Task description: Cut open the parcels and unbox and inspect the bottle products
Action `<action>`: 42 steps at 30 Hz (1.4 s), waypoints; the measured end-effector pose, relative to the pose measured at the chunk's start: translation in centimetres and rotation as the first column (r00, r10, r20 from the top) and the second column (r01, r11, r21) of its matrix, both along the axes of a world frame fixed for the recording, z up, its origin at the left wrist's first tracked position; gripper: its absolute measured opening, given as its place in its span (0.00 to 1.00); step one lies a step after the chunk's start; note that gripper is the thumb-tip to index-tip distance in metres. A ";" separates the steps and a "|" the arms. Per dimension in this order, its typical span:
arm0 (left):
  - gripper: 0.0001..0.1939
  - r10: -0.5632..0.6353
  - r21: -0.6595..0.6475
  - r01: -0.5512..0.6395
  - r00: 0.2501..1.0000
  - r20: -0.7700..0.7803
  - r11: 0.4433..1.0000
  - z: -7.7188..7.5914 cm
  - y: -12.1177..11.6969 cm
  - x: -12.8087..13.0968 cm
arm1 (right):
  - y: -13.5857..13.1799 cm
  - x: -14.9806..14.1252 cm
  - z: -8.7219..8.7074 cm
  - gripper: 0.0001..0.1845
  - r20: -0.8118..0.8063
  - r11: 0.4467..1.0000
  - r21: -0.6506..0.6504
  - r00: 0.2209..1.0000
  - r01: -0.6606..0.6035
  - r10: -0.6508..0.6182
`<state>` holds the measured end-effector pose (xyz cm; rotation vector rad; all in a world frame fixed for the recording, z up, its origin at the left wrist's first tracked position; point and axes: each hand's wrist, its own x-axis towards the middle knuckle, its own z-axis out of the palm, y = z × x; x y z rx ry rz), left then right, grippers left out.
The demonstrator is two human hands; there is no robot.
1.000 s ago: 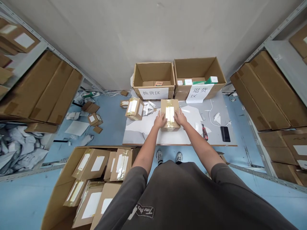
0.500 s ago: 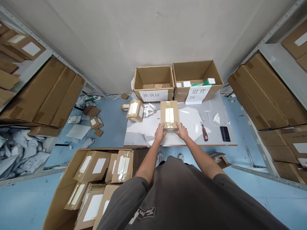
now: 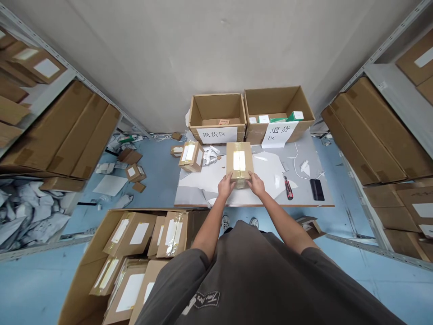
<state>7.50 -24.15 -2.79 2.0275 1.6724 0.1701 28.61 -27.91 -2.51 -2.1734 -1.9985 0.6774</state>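
A taped cardboard box [image 3: 230, 151] with a white label on top is on the middle of the table [image 3: 314, 153]. My left hand [image 3: 225, 185] grips its near left corner, thumb on the front face. At the near right corner, my right hand [image 3: 256, 184] holds it the same way. The box's near side shows a little, as if that edge is slightly raised. To the right lies a red and black box cutter [image 3: 288, 188]. A smaller taped box [image 3: 191, 157] stands to the left, beside crumpled white paper [image 3: 211, 155].
Two open cartons with paper signs, a left one [image 3: 216, 108] and a right one [image 3: 270, 97], stand against the wall. A phone [image 3: 317, 189] and a white cable lie at the table's right. A large carton [image 3: 81, 275] of parcels is at my left. Shelves [image 3: 389, 81] flank both sides.
My fingers have closed in from lying along the box's sides to gripping its near corners. The near side of the box shows more than before.
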 end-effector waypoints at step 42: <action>0.37 -0.030 0.008 0.029 0.989 0.143 1.000 6.1 7.8 -1.9 | 10.4 1.3 6.2 0.39 -0.120 0.999 0.042 0.993 0.026 -0.021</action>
